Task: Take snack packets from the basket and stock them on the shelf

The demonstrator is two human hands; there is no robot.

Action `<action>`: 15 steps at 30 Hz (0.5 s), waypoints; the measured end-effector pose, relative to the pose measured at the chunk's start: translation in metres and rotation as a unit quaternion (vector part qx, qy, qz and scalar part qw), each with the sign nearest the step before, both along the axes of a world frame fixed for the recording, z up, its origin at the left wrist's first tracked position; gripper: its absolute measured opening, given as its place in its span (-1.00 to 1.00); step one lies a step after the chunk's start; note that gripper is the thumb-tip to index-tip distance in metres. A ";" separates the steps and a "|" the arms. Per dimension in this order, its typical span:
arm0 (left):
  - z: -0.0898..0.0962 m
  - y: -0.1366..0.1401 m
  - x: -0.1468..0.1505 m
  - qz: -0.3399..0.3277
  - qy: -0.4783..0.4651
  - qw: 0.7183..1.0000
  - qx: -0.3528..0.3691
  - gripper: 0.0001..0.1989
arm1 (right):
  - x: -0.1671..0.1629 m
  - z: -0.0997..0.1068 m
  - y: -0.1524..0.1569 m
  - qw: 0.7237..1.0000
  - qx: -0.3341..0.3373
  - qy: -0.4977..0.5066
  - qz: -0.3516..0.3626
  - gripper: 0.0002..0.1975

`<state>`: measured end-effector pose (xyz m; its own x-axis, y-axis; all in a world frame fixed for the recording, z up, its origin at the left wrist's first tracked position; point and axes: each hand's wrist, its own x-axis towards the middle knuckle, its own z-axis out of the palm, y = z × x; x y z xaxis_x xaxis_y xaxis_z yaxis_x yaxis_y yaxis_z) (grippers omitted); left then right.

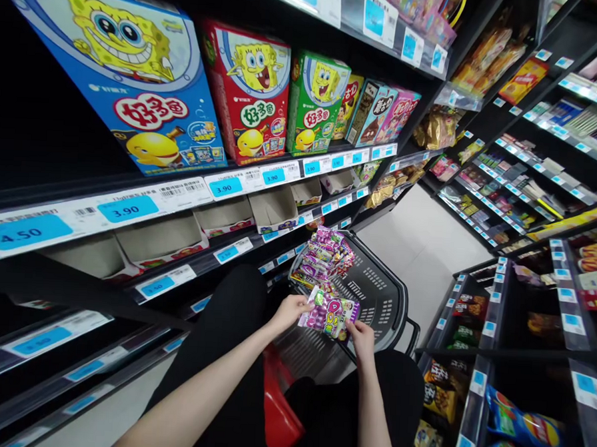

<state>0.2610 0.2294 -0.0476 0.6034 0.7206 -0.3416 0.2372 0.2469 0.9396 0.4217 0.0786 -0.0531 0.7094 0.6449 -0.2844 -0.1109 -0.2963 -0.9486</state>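
Between my hands is a small purple and white candy packet (330, 313), its printed front facing up. My left hand (294, 311) pinches the packet's left edge. The opposite edge is gripped by my right hand (361, 337), thumb on top. Just beyond and below, a dark grey shopping basket (399, 302) stands on the floor between my knees. More purple candy packets (322, 251) lie in a pile at its far left side. A red handle (279, 409) sticks up from the basket's near side.
On the left shelf stand cartoon snack boxes in blue (150, 89), red (255, 94) and green (317, 104). Below them are open cardboard display trays (272, 205) behind price labels. Shelves with snack bags (523, 422) rise close on the right. Pale floor (418, 223) runs ahead.
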 end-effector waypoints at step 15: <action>0.006 0.000 0.000 0.019 -0.060 0.988 -0.140 -0.68 | -0.002 -0.001 0.005 0.997 0.026 0.079 0.003 -0.65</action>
